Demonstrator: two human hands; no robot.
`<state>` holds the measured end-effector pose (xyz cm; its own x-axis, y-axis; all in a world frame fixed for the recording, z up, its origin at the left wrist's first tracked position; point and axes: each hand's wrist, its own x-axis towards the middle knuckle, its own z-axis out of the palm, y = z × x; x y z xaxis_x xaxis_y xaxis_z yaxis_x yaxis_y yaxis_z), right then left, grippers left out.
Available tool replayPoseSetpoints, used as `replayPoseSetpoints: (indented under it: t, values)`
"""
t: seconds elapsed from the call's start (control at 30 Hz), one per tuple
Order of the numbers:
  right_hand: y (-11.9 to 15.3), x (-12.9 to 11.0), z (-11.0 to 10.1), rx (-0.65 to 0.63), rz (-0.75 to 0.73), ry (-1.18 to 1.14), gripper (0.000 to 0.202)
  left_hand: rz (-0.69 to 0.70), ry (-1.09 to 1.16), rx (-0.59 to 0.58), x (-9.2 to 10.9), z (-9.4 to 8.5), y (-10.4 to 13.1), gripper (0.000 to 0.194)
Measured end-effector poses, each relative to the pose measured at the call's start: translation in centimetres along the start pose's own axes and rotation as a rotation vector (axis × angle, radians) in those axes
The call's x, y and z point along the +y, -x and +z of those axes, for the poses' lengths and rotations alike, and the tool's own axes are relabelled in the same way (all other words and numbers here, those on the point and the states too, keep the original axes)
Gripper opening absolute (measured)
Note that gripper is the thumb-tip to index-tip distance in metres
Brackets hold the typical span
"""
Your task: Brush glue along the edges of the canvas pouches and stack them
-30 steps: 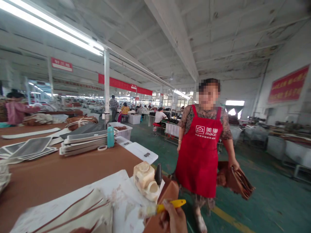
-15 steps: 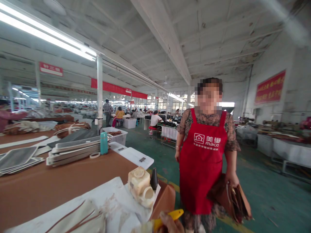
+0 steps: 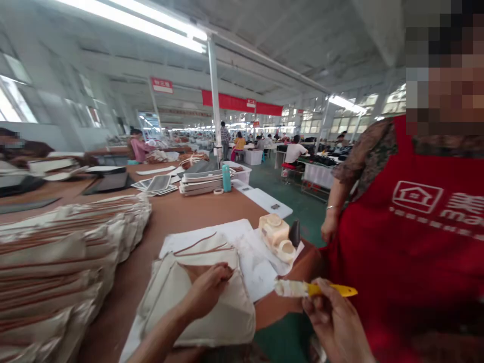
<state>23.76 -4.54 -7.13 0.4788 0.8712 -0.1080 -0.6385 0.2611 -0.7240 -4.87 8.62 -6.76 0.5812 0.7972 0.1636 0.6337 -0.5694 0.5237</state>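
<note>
My right hand (image 3: 335, 317) grips a yellow-handled brush (image 3: 333, 290), its pale bristle end pointing left and coated with whitish stuff. My left hand (image 3: 212, 287) has its fingers curled on the upper edge of a cream fabric bag piece (image 3: 192, 322), where brown material shows inside. The piece lies on white paper (image 3: 257, 282) at the table's near edge. Beyond my right hand stands a stained plastic container (image 3: 274, 231) with an open round mouth (image 3: 286, 248). A dark cone-shaped object (image 3: 294, 233) is right beside it.
Many cream pieces with brown edging (image 3: 71, 262) lie overlapped at the left. Stacked panels (image 3: 204, 182), a teal bottle (image 3: 226, 178) and a tape roll (image 3: 218, 191) sit farther back on the brown table (image 3: 174, 206). A person in a red apron (image 3: 412, 242) stands close at right.
My view has swung left and down. My left hand and the stacked cream pieces have come into view, and the brush shows whole. The person in the apron appears nearer, at the right edge.
</note>
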Motion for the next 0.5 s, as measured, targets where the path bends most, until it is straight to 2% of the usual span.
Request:
replayPoseSetpoints:
  t: [0.1, 0.17, 0.33, 0.5]
  values:
    - [0.0, -0.3, -0.1, 0.045, 0.091, -0.048, 0.033, 0.034, 0.025, -0.181, 0.5, -1.0, -0.8, 0.011]
    - [0.2, -0.8, 0.2, 0.067, 0.089, -0.026, 0.032, 0.042, 0.02, -0.238, 0.8, -1.4, -1.3, 0.011]
    - [0.5, -0.8, 0.8, 0.107, 0.107, 0.0, 0.034, 0.021, -0.038, -0.279, 0.6, -1.2, -2.6, 0.012]
    - [0.4, 0.2, 1.4, 0.105, 0.108, 0.046, 0.034, -0.097, -0.142, -0.205, -0.2, -0.2, -3.4, 0.01]
